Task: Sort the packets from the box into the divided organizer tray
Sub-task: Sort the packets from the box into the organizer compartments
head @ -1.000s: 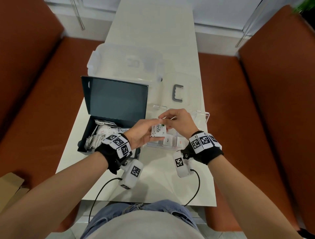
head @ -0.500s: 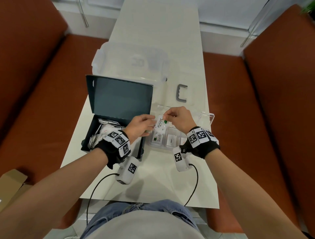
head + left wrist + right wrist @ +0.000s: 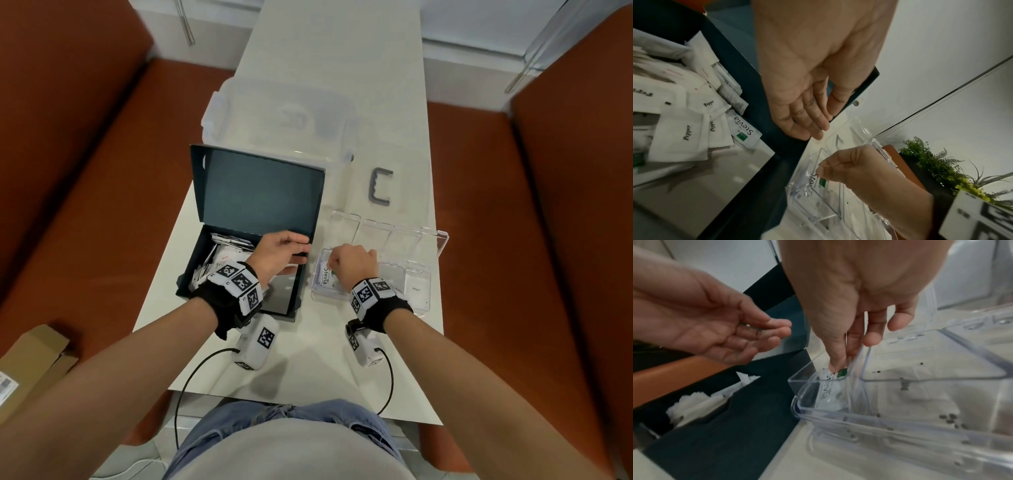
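White green-marked Stevia packet (image 3: 325, 274) being pinched by right hand (image 3: 351, 265) inside leftmost compartment of clear plastic organizer tray (image 3: 442, 240); left hand (image 3: 279, 253), fingers relaxed, being held empty over dark blue box (image 3: 239, 267).

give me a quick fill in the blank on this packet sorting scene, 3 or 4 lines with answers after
1. The right hand pinches a packet labelled ____.
2. That packet goes into the clear ____ on the table.
3. The left hand is over the dark box and holds ____.
4. Several packets in the box read ____.

Missing words: Stevia; tray; nothing; Pepper
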